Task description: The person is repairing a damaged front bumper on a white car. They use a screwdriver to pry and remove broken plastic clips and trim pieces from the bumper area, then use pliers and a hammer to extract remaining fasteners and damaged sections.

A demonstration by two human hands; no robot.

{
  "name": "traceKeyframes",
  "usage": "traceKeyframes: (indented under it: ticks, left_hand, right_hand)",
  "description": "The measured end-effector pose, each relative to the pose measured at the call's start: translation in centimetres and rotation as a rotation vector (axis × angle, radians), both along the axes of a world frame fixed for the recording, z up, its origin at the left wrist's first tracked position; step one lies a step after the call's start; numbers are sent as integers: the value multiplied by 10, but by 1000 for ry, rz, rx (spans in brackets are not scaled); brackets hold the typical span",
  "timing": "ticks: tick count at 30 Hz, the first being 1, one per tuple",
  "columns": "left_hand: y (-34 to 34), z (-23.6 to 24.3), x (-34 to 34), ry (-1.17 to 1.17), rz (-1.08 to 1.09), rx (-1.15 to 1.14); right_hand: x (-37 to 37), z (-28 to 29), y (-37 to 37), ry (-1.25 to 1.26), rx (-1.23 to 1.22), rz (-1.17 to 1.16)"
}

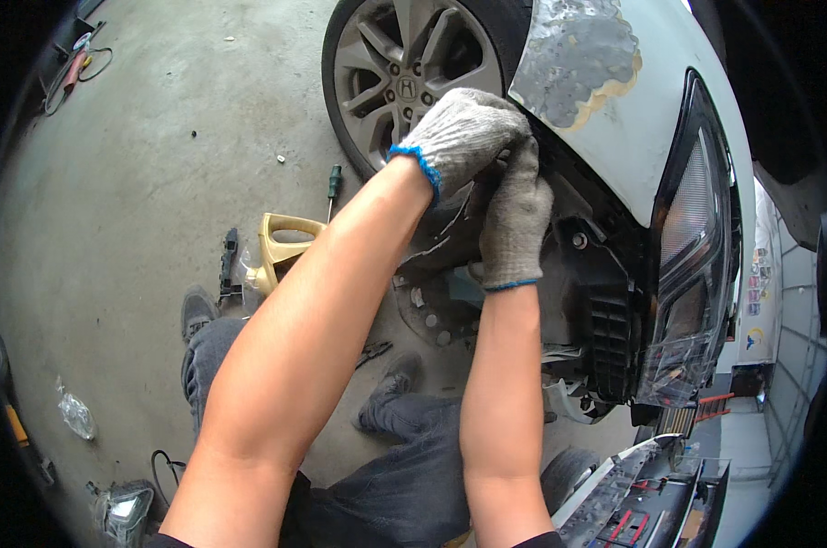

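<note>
Fender (646,137), pale, with tan-edged grey patch (578,55), just right of wheel (407,89); both hands at lower corner of it, close beside the wheel.

Nearest: bare forearms (294,329), coming up from below the wheel, left one slanting, right one almost upright. Dark trousers (386,475) behind them, well below the wheel.

Left hand (468,132): grey knit glove, blue cuff, in front of wheel's lower right part. Fingers curled in, nearly closed. Right hand (516,215): similar glove, dingier, below right of wheel, fingers bunched upward, right up against left hand. Cannot tell about any part pinched in either; fingertips hidden.

Next out, same car: black ribbed plastic (610,338), below right of wheel; headlight (692,201), farther right of wheel.

Floor (176,164) level: green-handled screwdriver (335,183), just below left of wheel, shaft down. Pale yellow tool (290,226) with loop handle, lower left of wheel. Black bracket (229,260), farther left of wheel. Dark plier-like tool (374,353) and shoes (400,374), below wheel.

Farther: crumpled clear plastic bag (75,416) and loose lamp unit (126,511), well below left of wheel. Red tool (73,71) with cable, far left of wheel. Farthest: pale gridded wall (801,320), far right of wheel.
</note>
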State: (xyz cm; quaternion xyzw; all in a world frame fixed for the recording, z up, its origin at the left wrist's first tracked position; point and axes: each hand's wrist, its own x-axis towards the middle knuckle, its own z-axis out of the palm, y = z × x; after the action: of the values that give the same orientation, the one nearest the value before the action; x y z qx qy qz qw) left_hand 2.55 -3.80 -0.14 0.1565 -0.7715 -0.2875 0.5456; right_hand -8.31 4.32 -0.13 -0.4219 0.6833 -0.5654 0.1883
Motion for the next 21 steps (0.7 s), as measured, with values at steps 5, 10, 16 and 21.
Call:
traceKeyframes:
  ticks: [5, 10, 16, 21]
  left_hand:
    - [8, 4, 1, 66, -47, 167]
    - [16, 23, 1, 169, -205, 680]
    - [8, 7, 5, 21, -42, 173]
    - [8, 12, 0, -203, 214, -130]
  right_hand:
    - [4, -6, 1, -186, -70, 48]
    - [9, -9, -6, -312, -266, 46]
    - [6, -9, -2, -253, -176, 82]
    - [6, -12, -9, -252, -295, 100]
